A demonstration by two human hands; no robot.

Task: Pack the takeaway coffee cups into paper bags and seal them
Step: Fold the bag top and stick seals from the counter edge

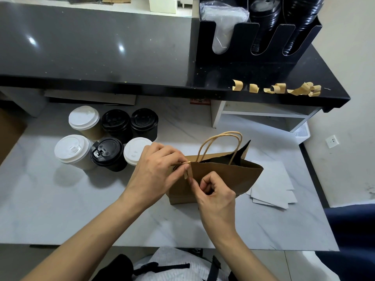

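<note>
Marble tabletop (60, 209) carries our brown paper bag (223, 179); six lidded cups (107, 138) stand beyond our left hand (154, 171), which pinches the bag's rim, while our right hand (215, 197) pinches a small tape strip (186, 175) there.

A black lid organizer (257, 63) stands at the right end of the raised dark counter (91, 47), holding stacked black lids (263, 19). White paper sheets (272, 187) lie near the marble table's (60, 209) right edge. A wall socket (332, 141) sits far right.
</note>
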